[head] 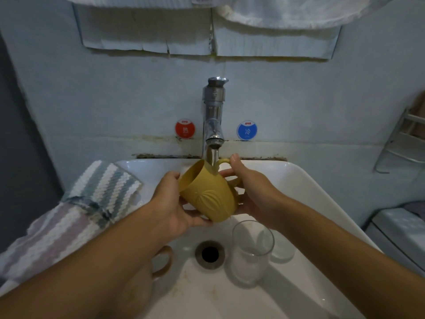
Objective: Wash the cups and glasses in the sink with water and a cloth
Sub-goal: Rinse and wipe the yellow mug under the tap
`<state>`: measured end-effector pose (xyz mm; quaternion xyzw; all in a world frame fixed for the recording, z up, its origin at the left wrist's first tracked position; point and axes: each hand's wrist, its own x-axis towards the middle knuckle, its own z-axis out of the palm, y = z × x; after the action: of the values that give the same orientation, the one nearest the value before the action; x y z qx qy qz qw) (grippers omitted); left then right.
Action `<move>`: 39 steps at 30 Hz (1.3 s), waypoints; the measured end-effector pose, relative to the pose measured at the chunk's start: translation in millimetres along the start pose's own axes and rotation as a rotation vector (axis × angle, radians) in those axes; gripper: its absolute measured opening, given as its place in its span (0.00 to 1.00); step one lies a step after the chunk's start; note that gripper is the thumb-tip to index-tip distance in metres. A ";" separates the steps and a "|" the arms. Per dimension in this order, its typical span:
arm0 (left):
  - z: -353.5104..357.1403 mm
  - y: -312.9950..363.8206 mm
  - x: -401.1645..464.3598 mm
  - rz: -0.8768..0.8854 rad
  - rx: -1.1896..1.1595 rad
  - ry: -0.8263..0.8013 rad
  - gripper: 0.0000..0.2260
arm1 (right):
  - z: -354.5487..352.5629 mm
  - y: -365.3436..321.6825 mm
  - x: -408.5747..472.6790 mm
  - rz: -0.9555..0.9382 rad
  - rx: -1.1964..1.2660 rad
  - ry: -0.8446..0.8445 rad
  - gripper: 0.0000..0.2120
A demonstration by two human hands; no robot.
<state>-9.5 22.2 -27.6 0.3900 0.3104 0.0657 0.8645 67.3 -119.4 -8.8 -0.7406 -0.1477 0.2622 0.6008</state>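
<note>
We held the yellow mug [208, 194] tilted under the faucet [213, 116], over the white sink [305, 187], with water running down onto its upper wall near the handle. Our left hand [174, 203] cupped the mug from below and the left, fingers curled round its base; our right hand [250, 187] gripped it from the right at the handle, thumb raised. In the basin a clear glass [251, 252] stood upright just right of the drain [209, 254]. A tan cup handle [165, 261] showed beneath our left forearm. A striped cloth [101, 189] lay on the sink's left rim.
</note>
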 end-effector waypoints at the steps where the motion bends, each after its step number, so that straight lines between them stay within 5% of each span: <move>1: -0.4 0.4 0.1 -0.023 -0.008 -0.003 0.15 | -0.1 0.6 0.1 0.003 0.014 -0.014 0.28; 9: 5.9 -2.6 -8.5 -0.016 0.051 -0.045 0.17 | -0.2 -3.4 -0.8 -0.014 -0.006 0.019 0.29; 14: 5.0 -1.4 -8.9 0.103 0.192 0.005 0.19 | -4.2 -6.5 -2.7 -0.025 -0.057 0.023 0.20; 20: 10.4 -4.2 -13.7 0.217 0.402 0.046 0.15 | 0.0 -2.2 -1.2 -0.022 -0.144 -0.080 0.32; 25: 11.6 -4.3 -14.4 0.240 0.479 0.022 0.17 | 0.4 0.2 -0.1 -0.011 -0.105 -0.052 0.25; 32: 13.5 -5.9 -14.0 0.240 0.487 -0.003 0.18 | -0.9 -0.4 -1.3 -0.004 -0.091 -0.019 0.17; 39: 12.9 -6.4 -13.5 0.256 0.484 -0.001 0.17 | -0.1 0.5 0.0 -0.006 -0.088 -0.005 0.22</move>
<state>-13.5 4.7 -19.1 0.6213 0.2647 0.0979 0.7310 67.3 -119.6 -9.3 -0.7652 -0.1626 0.2555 0.5681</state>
